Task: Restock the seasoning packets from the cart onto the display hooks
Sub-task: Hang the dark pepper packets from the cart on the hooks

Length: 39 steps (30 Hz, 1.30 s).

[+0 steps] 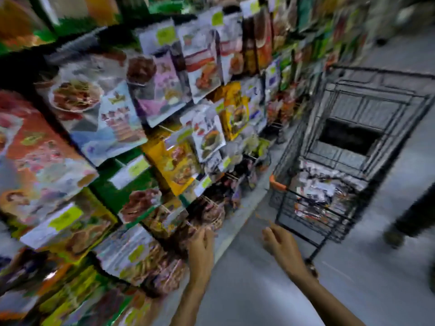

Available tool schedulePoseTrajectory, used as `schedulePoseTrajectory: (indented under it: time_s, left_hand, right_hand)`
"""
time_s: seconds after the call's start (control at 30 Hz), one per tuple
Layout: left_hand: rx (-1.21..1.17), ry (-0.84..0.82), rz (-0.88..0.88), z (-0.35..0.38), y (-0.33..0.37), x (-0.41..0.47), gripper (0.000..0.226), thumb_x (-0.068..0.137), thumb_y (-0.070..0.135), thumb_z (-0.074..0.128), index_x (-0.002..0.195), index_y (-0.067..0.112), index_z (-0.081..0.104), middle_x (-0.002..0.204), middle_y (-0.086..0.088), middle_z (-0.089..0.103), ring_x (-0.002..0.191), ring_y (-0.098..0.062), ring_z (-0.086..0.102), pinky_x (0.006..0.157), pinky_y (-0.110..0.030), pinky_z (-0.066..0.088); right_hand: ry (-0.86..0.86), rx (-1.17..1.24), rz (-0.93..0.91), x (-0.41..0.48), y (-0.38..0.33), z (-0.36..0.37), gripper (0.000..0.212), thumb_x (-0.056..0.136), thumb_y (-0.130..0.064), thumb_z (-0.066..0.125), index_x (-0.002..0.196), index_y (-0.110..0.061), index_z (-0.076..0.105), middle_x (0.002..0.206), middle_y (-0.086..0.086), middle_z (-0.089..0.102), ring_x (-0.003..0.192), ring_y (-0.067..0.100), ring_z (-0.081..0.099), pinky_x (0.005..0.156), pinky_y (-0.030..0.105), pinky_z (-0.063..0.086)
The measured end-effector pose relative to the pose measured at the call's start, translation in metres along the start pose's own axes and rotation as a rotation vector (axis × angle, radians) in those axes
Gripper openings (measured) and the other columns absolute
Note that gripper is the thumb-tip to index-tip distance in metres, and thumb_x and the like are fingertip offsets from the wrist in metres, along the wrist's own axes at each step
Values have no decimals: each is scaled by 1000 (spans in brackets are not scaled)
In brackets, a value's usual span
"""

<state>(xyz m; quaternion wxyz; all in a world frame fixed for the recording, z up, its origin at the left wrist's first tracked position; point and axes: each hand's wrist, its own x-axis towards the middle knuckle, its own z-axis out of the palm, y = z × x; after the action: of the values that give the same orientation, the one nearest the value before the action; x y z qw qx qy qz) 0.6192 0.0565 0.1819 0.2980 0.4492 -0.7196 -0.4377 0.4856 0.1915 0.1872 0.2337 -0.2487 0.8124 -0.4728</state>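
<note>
The view is blurred by motion. Seasoning packets [179, 165] hang in rows on the display hooks along the left. A black wire cart [348, 142] stands on the right, with a heap of packets [322, 191] in its near basket. My left hand [202, 241] reaches to the low hanging packets [209, 212], fingers touching them; the blur hides whether it grips one. My right hand [279, 243] hovers in the air between the display and the cart, fingers loosely spread, holding nothing.
Grey floor [259, 290] runs between the display and the cart. Another person's leg and shoe [400, 231] stand at the right, just beyond the cart. The cart's orange-tipped handle corner [277, 184] points toward the display.
</note>
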Motion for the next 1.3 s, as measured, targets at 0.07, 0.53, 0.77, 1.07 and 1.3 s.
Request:
schedulePoseTrajectory:
  time_s: [0.07,0.53,0.77,1.07,1.3]
  left_hand:
    - [-15,-120,-73,45,4,-3,31,97,6,47,72,22,57,64,4,62,67,-15,61,67,-34,45]
    - [234,-610,-53,262,53,79,24,97,23,49,75,24,59,81,3,62,78,-18,57,73,-36,46]
    - [233,-783,46,371,78,165,19,97,18,48,87,14,64,78,-6,65,75,-22,59,65,-34,43]
    - [360,-893,56,511,52,236,16,96,17,51,103,10,64,85,1,62,67,-1,50,54,-2,36]
    - [484,-862,-160,590,-36,252,14,90,17,62,92,4,58,91,-19,67,80,-32,61,61,-33,45]
  right_hand:
    - [60,8,79,6,31,-34,22,97,-17,51,83,-11,67,72,-1,69,63,-5,61,61,16,45]
    - [362,40,433,104,143,-157,23,93,-15,58,76,-29,64,67,-12,70,69,-9,62,61,3,42]
    - [503,94,554,197,170,-186,14,94,-12,57,84,-19,66,69,-11,67,68,-2,62,60,3,43]
    - [529,129,693,318,251,-199,16,97,-17,52,92,-11,66,81,2,69,74,13,65,60,11,43]
    - [537,132,840,394,350,-180,20,98,-17,49,88,-8,63,80,5,64,69,14,57,51,13,35]
